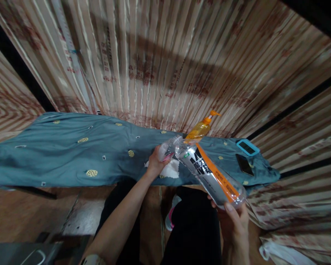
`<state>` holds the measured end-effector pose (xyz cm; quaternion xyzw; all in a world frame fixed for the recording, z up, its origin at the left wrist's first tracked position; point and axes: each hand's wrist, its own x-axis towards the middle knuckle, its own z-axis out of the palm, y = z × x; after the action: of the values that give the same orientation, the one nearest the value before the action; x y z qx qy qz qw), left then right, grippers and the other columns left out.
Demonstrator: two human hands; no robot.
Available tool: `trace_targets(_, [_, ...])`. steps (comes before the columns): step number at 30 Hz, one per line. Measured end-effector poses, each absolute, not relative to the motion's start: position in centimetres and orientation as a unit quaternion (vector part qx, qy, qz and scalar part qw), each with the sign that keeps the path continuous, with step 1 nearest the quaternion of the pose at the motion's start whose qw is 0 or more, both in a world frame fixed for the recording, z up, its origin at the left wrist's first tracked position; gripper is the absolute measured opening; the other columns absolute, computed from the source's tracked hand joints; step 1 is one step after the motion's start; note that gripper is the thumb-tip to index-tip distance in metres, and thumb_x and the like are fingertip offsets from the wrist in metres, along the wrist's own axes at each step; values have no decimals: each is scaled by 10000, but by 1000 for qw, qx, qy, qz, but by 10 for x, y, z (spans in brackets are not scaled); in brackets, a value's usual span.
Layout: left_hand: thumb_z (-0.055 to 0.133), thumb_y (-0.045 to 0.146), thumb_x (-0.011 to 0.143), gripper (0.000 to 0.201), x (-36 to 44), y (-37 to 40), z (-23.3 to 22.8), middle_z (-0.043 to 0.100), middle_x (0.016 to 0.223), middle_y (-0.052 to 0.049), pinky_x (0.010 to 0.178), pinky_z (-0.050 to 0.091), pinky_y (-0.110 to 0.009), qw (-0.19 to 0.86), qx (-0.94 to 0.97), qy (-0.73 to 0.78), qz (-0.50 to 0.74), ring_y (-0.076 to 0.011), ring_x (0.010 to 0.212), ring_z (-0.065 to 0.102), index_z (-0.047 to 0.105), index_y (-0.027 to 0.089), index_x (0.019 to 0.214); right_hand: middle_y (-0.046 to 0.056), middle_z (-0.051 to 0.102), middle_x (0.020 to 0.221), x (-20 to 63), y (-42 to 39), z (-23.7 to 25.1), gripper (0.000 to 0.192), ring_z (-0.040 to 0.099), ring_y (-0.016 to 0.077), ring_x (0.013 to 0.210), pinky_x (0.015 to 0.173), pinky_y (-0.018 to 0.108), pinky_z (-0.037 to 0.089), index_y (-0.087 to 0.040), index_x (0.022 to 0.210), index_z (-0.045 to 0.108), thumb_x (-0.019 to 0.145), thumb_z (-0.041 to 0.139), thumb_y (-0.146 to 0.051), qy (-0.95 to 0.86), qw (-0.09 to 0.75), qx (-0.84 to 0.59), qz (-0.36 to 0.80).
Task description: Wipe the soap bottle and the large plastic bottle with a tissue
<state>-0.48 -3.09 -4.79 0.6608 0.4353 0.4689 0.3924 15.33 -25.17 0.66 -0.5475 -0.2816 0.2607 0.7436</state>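
Observation:
My right hand [235, 217] grips the base of a large clear plastic bottle [213, 176] with a silver and orange label. The bottle tilts, its neck pointing up and to the left. My left hand [154, 162] is closed around a small clear plastic container [168, 147] with a bit of pink on it; its exact kind is unclear. This container meets the bottle's neck, and I cannot tell whether they are joined. Below them a white tissue [171, 169] lies on the cloth. Just behind the neck stands an orange pump bottle [199, 130], its lower part hidden.
A teal patterned cloth [66, 154] covers the long narrow table. At its right end lie a blue-framed device [247, 147] and a dark phone [244, 164]. Pleated curtains [154, 66] hang behind and at both sides. A grey surface [13, 254] shows at lower left.

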Motion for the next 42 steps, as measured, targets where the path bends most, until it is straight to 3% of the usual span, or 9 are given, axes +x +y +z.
trace_targets(11, [784,188,628,605,-4,-26,-55,689,1139,-38,955,519,-368,386,660,429,480,-250,1058,663,516,219,1169,21,702,942,158,-248,7,666,646,186,707,584,280,468,-255,1337,537,721,775,-339,-297,735,-544,275])
trace_targets(29, [773,182,633,576,-4,-26,-60,694,1109,-47,946,538,-399,391,649,407,511,-261,1041,674,523,221,1150,19,699,946,154,-241,12,528,653,199,729,599,301,454,-240,1268,570,774,725,-344,-299,730,-544,284])
trace_targets(33, [782,178,624,607,-4,-25,-62,685,1142,-56,958,535,-414,382,652,402,517,-270,1065,666,519,228,1169,28,692,906,153,-242,12,621,650,213,745,593,303,453,-231,1333,530,761,737,-356,-289,732,-548,282])
trace_targets(37, [784,194,630,605,-4,-24,-62,683,1136,-65,951,539,-419,379,654,404,515,-271,1052,670,518,218,1173,44,666,1020,154,-243,11,737,649,217,720,650,357,498,-264,1404,467,733,758,-356,-274,739,-549,278])
trace_targets(42, [780,214,637,604,-5,-25,-59,685,1127,-57,957,535,-430,383,657,411,503,-274,1060,668,516,227,1180,51,666,1041,156,-246,12,728,645,227,737,659,364,499,-276,1433,424,771,717,-351,-291,726,-557,279])
